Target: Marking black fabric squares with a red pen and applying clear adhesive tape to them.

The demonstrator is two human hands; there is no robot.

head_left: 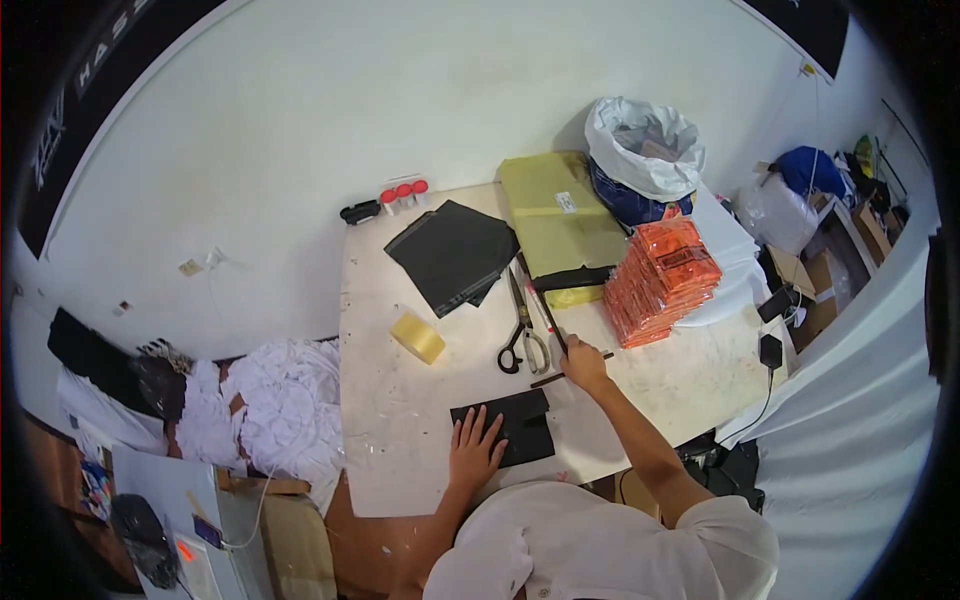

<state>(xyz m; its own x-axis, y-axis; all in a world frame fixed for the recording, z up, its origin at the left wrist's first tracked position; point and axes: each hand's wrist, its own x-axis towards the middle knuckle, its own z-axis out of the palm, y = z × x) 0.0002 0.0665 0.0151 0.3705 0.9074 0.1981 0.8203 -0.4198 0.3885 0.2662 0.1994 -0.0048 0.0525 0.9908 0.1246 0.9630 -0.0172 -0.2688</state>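
Left hand rests atop a black sheet.

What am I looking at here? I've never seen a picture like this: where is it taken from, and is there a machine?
No machine is handling anything: these are a person's two bare hands. The single picture comes from a wide camera worn on the head, looking down, so straight edges bend toward the rim.

On the pale table lie a pile of black sheets or bags, a tape roll, scissors, a yellow package and a stack of orange packets. A white bag stands behind the packets.

The left hand lies on a black flat piece, fingers spread. The right hand is curled beside thin dark stick-like things; exactly what it grips is too small to tell.
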